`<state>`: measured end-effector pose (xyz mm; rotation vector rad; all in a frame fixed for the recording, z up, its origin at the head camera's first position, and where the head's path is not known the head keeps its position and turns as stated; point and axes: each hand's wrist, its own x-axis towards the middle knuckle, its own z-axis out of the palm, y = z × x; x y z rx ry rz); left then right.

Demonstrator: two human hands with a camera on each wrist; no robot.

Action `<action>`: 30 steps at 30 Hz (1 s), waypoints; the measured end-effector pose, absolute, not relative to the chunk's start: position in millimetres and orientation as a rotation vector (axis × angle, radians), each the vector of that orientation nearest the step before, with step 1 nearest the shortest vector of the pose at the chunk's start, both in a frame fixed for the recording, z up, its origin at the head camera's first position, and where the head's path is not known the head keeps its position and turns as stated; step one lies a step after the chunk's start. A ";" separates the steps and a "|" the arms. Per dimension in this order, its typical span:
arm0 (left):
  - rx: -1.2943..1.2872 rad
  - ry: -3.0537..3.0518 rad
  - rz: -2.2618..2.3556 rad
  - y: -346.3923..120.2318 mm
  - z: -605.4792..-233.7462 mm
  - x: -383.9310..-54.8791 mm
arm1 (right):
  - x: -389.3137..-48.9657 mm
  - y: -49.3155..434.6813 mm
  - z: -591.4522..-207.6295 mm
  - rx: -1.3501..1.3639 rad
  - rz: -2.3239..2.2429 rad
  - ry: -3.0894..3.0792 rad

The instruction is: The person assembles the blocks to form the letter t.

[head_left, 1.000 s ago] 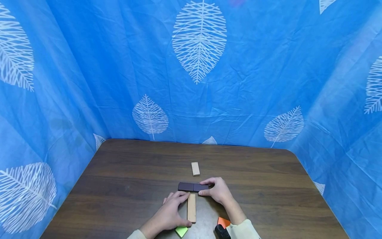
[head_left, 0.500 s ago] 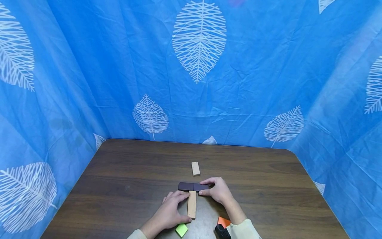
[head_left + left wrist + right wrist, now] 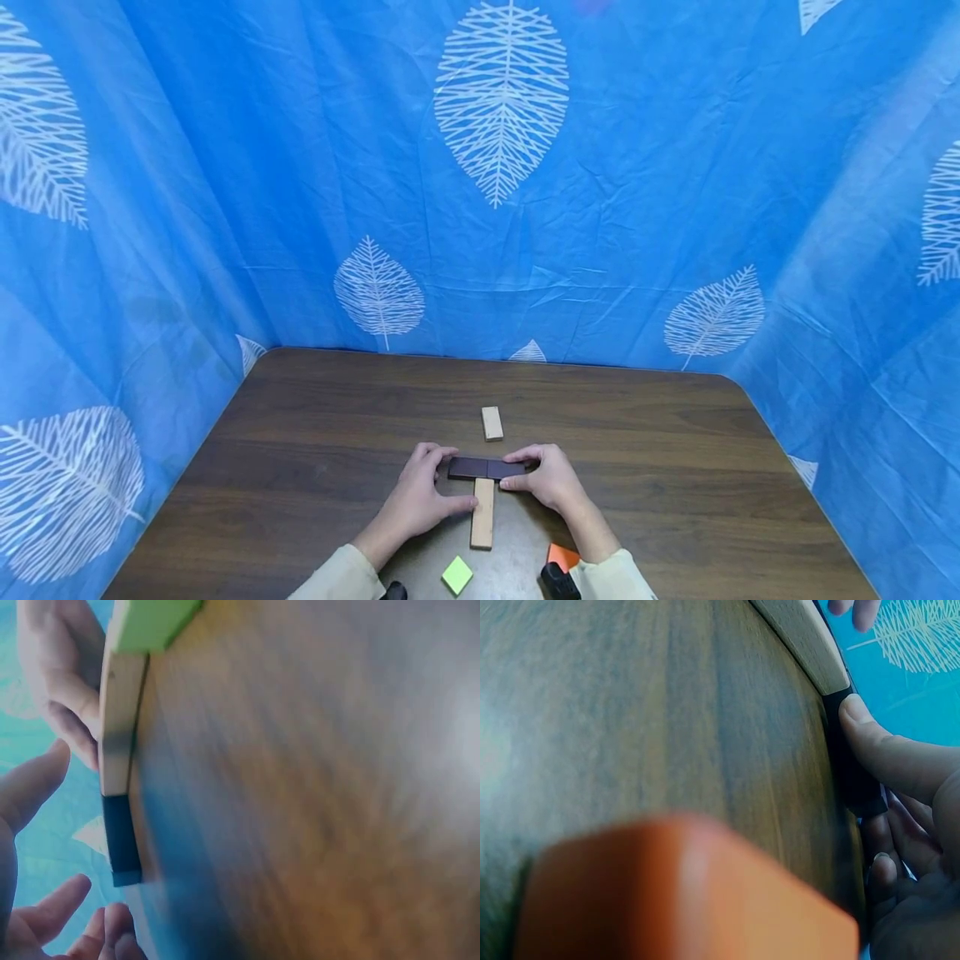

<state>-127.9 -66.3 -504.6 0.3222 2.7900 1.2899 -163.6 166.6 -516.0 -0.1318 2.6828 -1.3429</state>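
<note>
Left hand (image 3: 418, 496) has shifted forward to left end of dark pair (image 3: 478, 468); fingers apart, gripping nothing. Right hand (image 3: 551, 481) pinches right end. Pair lies left-right between hands, pale block (image 3: 482, 521) against near side.

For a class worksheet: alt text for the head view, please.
A right hand pinches one of two dark blocks end to end on a table, the left hand near the other. A long pale block completes a T; a green block, orange block and small pale block lie nearby.
</note>
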 end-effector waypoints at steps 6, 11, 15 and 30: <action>0.273 2.753 1.273 -65.0 -508.5 -139.7 | -163.2 167.6 -516.9 -0.160 -1.354 2.680; 0.287 2.771 1.230 -62.9 -510.6 -141.6 | -163.1 167.7 -516.4 -0.161 -1.357 2.674; 0.300 2.782 1.215 -61.2 -510.2 -142.2 | -163.5 168.1 -515.4 -0.160 -1.356 2.672; 0.275 2.767 1.231 -57.8 -509.2 -147.2 | -163.8 168.1 -513.8 -0.143 -1.377 2.662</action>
